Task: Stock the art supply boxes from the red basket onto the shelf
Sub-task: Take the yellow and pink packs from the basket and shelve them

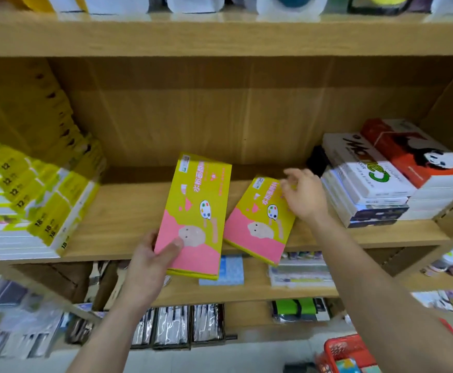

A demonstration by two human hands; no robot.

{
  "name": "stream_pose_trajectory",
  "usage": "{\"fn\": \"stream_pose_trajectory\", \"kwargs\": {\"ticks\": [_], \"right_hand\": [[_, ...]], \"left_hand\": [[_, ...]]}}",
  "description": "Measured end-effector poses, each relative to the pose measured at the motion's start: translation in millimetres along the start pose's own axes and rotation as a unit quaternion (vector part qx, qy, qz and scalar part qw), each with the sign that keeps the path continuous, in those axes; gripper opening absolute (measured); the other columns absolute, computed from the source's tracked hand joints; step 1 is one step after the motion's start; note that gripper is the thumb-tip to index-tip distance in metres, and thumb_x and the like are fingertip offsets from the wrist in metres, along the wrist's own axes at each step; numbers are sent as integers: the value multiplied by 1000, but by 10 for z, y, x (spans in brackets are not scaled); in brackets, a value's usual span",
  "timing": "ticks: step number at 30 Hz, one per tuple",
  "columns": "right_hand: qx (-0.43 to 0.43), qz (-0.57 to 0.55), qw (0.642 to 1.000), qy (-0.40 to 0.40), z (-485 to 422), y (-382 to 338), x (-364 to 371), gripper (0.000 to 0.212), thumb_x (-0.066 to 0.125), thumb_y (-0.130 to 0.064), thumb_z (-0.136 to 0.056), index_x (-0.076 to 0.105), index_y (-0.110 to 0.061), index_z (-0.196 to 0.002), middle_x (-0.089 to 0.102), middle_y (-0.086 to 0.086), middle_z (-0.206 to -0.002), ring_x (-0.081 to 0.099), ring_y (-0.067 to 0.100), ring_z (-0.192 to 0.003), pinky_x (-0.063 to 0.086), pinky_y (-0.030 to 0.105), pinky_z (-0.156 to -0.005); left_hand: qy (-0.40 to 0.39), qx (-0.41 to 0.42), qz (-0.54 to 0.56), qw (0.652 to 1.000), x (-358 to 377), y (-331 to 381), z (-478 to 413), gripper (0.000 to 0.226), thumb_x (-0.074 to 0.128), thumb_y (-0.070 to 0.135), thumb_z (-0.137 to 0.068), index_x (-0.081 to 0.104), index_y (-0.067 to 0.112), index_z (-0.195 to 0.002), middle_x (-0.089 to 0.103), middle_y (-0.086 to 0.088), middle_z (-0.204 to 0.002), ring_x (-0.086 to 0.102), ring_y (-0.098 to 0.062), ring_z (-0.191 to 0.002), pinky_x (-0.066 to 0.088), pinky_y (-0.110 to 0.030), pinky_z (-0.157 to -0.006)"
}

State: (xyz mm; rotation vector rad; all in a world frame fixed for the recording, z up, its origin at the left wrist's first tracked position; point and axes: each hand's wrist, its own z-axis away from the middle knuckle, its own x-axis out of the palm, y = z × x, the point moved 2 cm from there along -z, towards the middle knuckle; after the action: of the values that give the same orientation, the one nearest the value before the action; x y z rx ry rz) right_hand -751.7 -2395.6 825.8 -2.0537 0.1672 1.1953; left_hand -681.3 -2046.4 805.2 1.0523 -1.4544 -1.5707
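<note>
Gripping the left box (193,219) at its near corner with the left hand (150,262), thumb on top, far end resting on the shelf (128,211), near end overhanging the edge. Hovering the right hand (304,196), fingers spread and loose, just over the right box (260,219), lying skewed and also jutting past the lip. Risking a tip-off onto lower stock if released too soon; risking a jam against the stack (368,189) beyond the right hand. Waiting below the right forearm: basket (344,351).
</note>
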Motion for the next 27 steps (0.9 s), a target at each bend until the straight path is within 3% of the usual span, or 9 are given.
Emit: {"fn": "stream_pose_trajectory", "kwargs": {"ticks": [3,6,10,13,15,17,20,24,27], "right_hand": [[12,-90,996,15,710,45,-90,38,55,-29,-92,67,-10,-123,72,11,-108,65,33,-99,51,42,-87],[14,-103,994,-40,1245,66,-90,52,54,-40,-93,60,-10,-136,66,8,-130,61,30,-114,48,46,-96],[-10,-36,996,-85,1425,65,-74,75,54,-58,-91,39,-19,-153,40,-4,-158,40,21,-139,31,41,-112],[-8,-13,995,-96,1456,69,-45,105,46,-83,-73,31,-20,-157,29,-7,-163,28,20,-143,22,39,-115],[-10,0,995,-100,1461,97,-29,113,44,-88,-69,29,-20,-157,30,-6,-163,25,20,-144,22,39,-115],[-18,9,994,-105,1453,137,-17,109,47,-87,-72,28,-21,-157,32,-6,-162,25,19,-144,24,41,-116],[-28,10,994,-106,1398,181,-21,98,52,-80,-79,30,-24,-156,42,-6,-156,29,18,-142,29,39,-108],[-18,-35,993,-113,1312,269,-84,87,63,-63,-85,31,-25,-157,53,-6,-147,35,20,-138,30,38,-104],[-11,-59,993,-104,1322,322,-158,75,66,-49,-90,35,-28,-155,56,-9,-145,41,21,-135,35,40,-105]], "left_hand": [[-31,-11,2,999,295,110,-164,13,66,9,-93,63,18,-102,76,7,-77,65,1,-53,45,-11,-44],[-58,-25,-1,998,623,203,-360,15,67,8,-93,62,14,-105,73,-1,-92,69,-1,-64,51,-16,-54],[-94,-57,-24,994,914,256,-604,16,66,11,-93,68,7,-108,74,-2,-88,68,-15,-73,53,-20,-65],[-124,-69,-53,988,963,212,-699,7,67,15,-93,73,14,-97,76,9,-77,69,-12,-73,53,-18,-65],[-117,-71,-63,989,971,186,-707,6,68,17,-92,73,18,-90,77,9,-75,70,-13,-73,53,-24,-70],[-98,-71,-64,991,991,174,-687,5,69,17,-91,72,18,-87,76,5,-78,70,-20,-76,51,-33,-77],[-94,-66,-68,991,1045,180,-626,13,69,21,-92,72,12,-101,77,-8,-93,71,-30,-89,52,-41,-85],[-99,-56,-125,986,1153,143,-568,18,65,30,-95,72,16,-103,76,-5,-99,69,-28,-95,51,-34,-77],[-91,-11,-226,970,1282,60,-517,31,58,43,-96,73,18,-106,72,-3,-100,59,-28,-110,46,-40,-94]]}}
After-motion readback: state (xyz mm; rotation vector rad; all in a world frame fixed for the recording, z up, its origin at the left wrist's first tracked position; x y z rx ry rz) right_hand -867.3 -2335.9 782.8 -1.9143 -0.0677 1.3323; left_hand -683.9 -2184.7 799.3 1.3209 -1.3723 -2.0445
